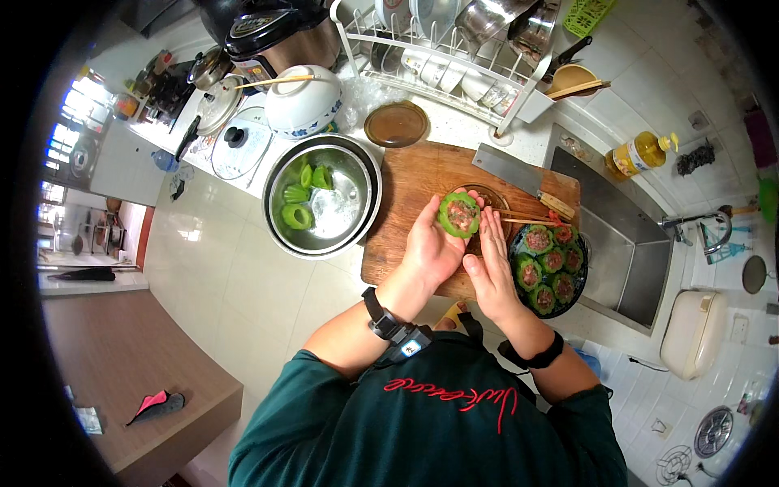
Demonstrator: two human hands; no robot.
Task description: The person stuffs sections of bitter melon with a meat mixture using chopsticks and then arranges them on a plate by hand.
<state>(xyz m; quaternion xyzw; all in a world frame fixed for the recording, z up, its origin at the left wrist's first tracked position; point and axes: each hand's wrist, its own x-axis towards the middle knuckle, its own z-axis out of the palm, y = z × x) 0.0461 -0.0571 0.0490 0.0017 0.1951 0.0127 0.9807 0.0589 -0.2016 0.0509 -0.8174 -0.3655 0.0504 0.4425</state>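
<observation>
My left hand (433,252) is palm up and cradles a green bitter melon ring (448,226) filled with minced meat. Close along its right side, my right hand (493,283) is held flat with the thumb apart; whether it touches the ring is unclear. Beneath the hands lies a wooden cutting board (405,201). An amber glass bowl (503,198) on it is mostly hidden by my hands. To the right, a dark plate (517,245) carries several filled rings (552,260). Hollow green pieces (297,216) lie in a steel bowl (331,234) on the left.
A cleaver (508,167) rests across the board's far side, with chopsticks (517,220) nearer me. The steel sink (636,262) is at right, an oil bottle (636,157) behind it. Beyond the board stand a brown lid (397,123), a dish rack (438,58) and an upturned white bowl (304,100).
</observation>
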